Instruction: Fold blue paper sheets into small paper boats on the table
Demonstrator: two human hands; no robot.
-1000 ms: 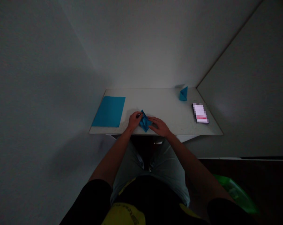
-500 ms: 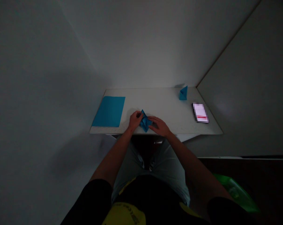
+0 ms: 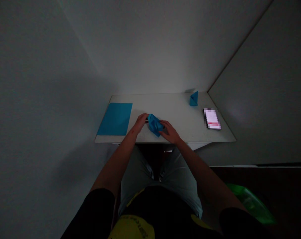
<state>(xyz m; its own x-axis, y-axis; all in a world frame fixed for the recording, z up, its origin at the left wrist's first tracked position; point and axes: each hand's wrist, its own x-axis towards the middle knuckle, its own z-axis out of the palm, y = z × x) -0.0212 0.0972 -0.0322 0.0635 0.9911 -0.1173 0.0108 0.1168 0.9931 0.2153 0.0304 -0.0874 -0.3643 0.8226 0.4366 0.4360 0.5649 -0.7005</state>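
Note:
A folded blue paper piece is held between both hands close to the table's front edge, its creased faces turned up toward me. My left hand grips it at its upper left corner, and the fingertips are partly hidden. From the other side my right hand pinches the right corner, fingers behind and thumb in front. A flat blue paper sheet lies to the left of my left hand.
The narrow white table meets the wall at its back. A second folded blue paper piece stands at the back right. Nearer, by the right edge, lies a phone with its screen lit. Something green is on the floor at lower right.
The folded paper has been turned and looks opened wider, showing a broader face. My left hand has shifted slightly left and up; the right hand keeps its side.

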